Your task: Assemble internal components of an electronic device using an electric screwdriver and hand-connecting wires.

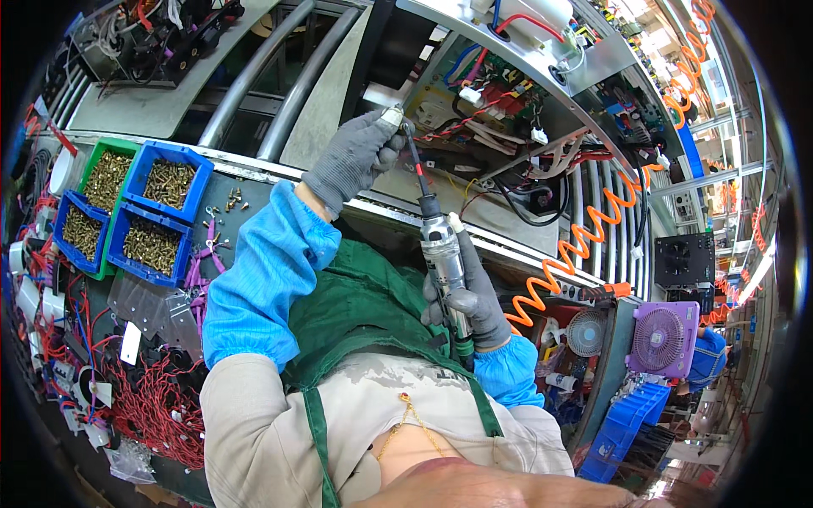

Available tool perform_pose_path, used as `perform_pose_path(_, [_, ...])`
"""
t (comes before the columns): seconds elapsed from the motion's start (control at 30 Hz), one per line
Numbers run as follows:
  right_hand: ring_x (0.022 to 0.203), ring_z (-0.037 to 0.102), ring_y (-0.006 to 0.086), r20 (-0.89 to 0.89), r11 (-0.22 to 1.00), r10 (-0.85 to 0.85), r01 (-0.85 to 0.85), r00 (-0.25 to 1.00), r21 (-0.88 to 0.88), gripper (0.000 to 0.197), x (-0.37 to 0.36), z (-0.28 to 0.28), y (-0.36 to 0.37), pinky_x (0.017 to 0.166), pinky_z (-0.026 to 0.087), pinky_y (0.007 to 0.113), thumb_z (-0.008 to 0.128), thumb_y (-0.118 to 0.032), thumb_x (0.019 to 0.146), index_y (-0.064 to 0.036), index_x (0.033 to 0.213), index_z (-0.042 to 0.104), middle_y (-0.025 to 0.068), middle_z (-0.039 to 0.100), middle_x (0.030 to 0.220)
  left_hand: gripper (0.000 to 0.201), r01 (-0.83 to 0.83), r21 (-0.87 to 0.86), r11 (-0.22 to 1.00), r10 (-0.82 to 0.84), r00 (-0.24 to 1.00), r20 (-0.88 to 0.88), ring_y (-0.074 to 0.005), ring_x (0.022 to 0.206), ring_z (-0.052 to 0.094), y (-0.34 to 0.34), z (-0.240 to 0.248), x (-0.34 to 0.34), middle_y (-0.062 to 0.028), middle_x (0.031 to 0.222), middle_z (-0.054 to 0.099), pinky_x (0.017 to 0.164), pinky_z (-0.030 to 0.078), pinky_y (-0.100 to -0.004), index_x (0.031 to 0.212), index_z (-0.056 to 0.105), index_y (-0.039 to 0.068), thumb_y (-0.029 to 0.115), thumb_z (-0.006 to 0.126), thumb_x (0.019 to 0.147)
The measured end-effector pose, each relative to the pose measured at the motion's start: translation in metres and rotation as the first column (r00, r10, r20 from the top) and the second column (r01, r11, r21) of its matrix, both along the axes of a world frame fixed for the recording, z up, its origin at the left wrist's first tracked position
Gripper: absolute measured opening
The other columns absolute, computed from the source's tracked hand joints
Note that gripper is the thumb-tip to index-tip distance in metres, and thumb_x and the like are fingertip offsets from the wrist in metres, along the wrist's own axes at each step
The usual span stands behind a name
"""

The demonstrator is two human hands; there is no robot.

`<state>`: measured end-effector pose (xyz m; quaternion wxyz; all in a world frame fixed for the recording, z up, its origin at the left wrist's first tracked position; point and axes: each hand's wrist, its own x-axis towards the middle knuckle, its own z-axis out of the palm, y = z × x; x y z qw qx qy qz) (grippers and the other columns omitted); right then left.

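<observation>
My left hand [351, 161], in a grey glove, is raised beside the open metal chassis [584, 110]. Its fingers are pinched together around a small pale piece [391, 116] whose kind I cannot make out. My right hand [481, 300], gloved in grey too, is wrapped around a power screwdriver [442, 250] with a silver body. The screwdriver stands nearly upright, bit pointing away from me. Its tip comes close to my left fingertips; whether they touch is unclear. Inside the chassis are a green circuit board [487, 63] and red, black and white wires.
Blue bins [157, 245] of brass-coloured screws stand at the left, with loose screws [237, 201] beside them. Bundled red wires [161, 398] lie nearer. An orange coiled hose [584, 241] crosses the right side. Rollers [254, 76] run beyond the bench edge; a purple fan [663, 339] stands right.
</observation>
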<state>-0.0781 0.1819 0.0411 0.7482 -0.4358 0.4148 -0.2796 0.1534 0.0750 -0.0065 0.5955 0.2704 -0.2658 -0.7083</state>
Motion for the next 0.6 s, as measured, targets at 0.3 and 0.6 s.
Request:
perform_pose_path(0.3, [0.06,0.058,0.0202,0.134,0.997,0.046,-0.055,0.99,0.058,0.115,-0.017,-0.011,-0.001,0.051,0.055,0.033,0.076,-0.034,0.057,-0.0202,0.147,0.006,0.0135,0.053,0.092,0.028,0.016,-0.212,0.977,0.132,0.736,0.663,-0.0021,0.057,0.042,-0.005,0.028,0.008,0.004,0.069,0.05,0.052,0.038,-0.016,0.099,0.063,0.005,0.03,0.051,0.093])
perform_pose_path(0.6, [0.045,0.056,0.0207,0.322,0.989,-0.01,-0.037,0.947,0.141,0.111,-0.018,-0.024,0.0,0.048,0.056,0.037,0.075,-0.031,0.059,-0.0256,0.146,0.008,0.0144,0.054,0.078,0.025,-0.003,-0.143,0.99,0.093,0.774,0.626,-0.0051,0.06,0.044,-0.013,0.035,-0.005,0.0021,0.071,0.052,0.053,0.038,-0.0188,0.1,0.064,0.003,0.023,0.054,0.09])
